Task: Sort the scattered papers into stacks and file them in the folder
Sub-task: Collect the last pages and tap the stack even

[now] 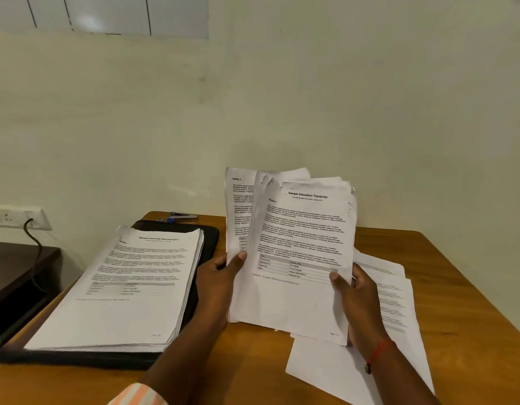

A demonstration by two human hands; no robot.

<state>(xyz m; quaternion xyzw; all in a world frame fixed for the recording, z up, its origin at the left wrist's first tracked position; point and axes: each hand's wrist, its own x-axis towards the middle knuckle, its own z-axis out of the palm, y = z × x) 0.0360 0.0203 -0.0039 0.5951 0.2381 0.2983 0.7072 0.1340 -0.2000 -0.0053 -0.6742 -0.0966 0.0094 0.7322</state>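
Both sheaf [305, 229] edges pinched by left hand [220, 276] and right hand [358, 295].

White papers [299, 244], black folder [207, 241], brown table [457, 287], red wristband [377, 353], orange-striped sleeve [136, 394].

The black folder [208, 238] lies mostly hidden under the paper stack [130, 282]; only its far corner and near edge show. In the sheaf [299, 244], the front page covers the rear sheets except their top and left margins, and the body text is too small to read. The fingers of the left hand [220, 276] and right hand [355, 293] vanish behind it. The loose sheets [394, 290] lie partly under sheaf and forearm. The bottom edge cuts the striped sleeve [136, 396]
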